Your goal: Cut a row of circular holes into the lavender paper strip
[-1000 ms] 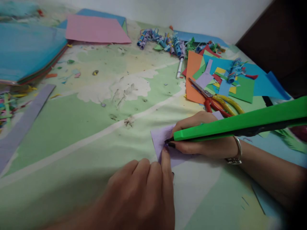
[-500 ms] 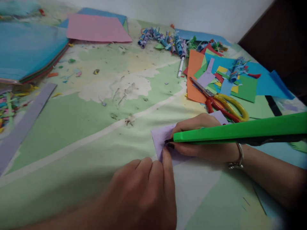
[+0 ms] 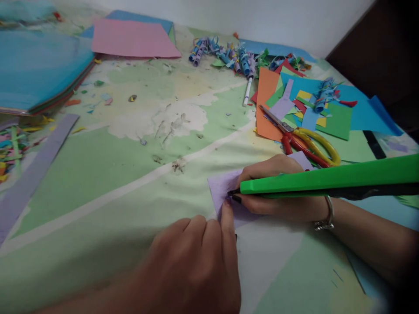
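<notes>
A piece of purple paper (image 3: 218, 187) lies on the patterned table cover, partly hidden under both hands. My right hand (image 3: 271, 185) is closed around a long green tool (image 3: 327, 179) with a black underside, whose dark tip touches the paper. This tool reaches from the fingers to the right edge of the view and covers part of the hand. My left hand (image 3: 203, 257) holds the paper down, its index fingertip beside the dark tip and its other fingers curled together. Its thumb is mostly hidden.
Scissors (image 3: 290, 131) with red and yellow handles lie behind my right hand, by an orange sheet (image 3: 268, 109) and scraps. A white pen (image 3: 248, 91) and curled paper strips (image 3: 237, 59) are farther back. At left are a blue stack (image 3: 39, 65) and a purple strip (image 3: 42, 165).
The dark tip and my right hand have shifted very slightly to the right in view, as has the whole scene. A small dark spot now shows beside my left index finger.
</notes>
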`<state>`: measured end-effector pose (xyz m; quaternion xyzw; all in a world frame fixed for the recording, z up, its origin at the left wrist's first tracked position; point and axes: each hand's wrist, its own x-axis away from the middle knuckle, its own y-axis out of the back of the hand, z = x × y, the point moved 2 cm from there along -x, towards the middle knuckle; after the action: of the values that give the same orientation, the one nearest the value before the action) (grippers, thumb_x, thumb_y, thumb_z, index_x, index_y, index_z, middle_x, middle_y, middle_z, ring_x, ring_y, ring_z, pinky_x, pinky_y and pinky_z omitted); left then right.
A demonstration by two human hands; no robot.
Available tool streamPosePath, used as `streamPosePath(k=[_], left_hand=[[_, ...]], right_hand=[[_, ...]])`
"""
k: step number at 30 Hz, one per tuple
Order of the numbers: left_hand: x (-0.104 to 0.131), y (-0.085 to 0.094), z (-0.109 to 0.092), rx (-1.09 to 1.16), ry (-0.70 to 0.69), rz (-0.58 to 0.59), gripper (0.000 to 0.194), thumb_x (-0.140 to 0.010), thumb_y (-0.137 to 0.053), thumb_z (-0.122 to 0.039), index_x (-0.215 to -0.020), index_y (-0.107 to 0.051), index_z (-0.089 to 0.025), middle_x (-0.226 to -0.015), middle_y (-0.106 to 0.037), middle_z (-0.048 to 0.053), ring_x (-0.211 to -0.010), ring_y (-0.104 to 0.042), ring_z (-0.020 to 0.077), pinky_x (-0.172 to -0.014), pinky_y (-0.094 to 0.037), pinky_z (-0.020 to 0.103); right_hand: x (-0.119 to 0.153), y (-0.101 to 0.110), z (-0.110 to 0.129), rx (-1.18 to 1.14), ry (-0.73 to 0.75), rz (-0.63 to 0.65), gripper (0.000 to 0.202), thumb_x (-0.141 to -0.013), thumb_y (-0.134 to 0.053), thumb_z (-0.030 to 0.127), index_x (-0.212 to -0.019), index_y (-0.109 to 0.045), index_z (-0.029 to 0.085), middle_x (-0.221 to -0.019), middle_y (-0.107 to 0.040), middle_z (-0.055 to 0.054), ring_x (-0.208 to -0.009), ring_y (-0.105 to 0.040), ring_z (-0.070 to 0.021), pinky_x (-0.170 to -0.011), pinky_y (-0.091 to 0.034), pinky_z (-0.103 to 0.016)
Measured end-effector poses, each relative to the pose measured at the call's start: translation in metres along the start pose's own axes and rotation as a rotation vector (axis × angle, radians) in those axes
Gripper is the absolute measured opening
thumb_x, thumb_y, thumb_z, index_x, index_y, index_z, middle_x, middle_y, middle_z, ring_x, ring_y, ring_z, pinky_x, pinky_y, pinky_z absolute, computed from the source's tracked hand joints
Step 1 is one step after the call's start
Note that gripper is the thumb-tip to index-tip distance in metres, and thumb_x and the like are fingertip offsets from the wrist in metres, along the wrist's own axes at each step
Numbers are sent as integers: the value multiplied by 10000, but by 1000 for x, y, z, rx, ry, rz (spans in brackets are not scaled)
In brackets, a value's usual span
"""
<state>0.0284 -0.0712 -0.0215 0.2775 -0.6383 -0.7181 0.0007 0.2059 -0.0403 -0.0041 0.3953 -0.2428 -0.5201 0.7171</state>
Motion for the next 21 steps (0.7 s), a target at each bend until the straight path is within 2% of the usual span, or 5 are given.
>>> streamPosePath(k=[5, 9, 14, 21], left_hand=[[-2, 1, -1, -9, -18, 31, 333, -697, -612, -57, -1024, -651, -7, -575, -582, 28, -485, -563, 181, -344, -404, 289], [-3, 2, -3, -5, -16, -10, 333, -685, -610, -61, -1008, -661, 5, -545, -571, 27, -450, -547, 176, -327, -406, 292], [-3, 1, -3, 15, -9, 12, 358, -682, -600, -42, -1031, -650, 21, -550, -576, 31, -444, -544, 179, -317, -405, 298], [-2, -1, -2, 18, 3, -18, 352, -667, -606, -50, -1007, -658, 24, -528, -561, 26, -421, -526, 183, -305, -399, 312]], right_hand=[[1, 4, 2, -21, -43, 48, 98, -746, -626, 192, -656, -660, 173, -527, -564, 47, -478, -444, -52, -438, -337, -168], [0, 5, 3, -30, -32, 69, 105, -757, -621, 188, -662, -651, 158, -532, -555, 45, -486, -437, -49, -448, -340, -162], [0, 5, 4, -28, -38, 57, 99, -752, -621, 173, -659, -651, 155, -531, -560, 48, -487, -433, -45, -446, -328, -162], [0, 3, 1, -44, 5, 51, 108, -757, -621, 189, -659, -656, 160, -527, -571, 47, -472, -437, -47, -439, -325, -173]])
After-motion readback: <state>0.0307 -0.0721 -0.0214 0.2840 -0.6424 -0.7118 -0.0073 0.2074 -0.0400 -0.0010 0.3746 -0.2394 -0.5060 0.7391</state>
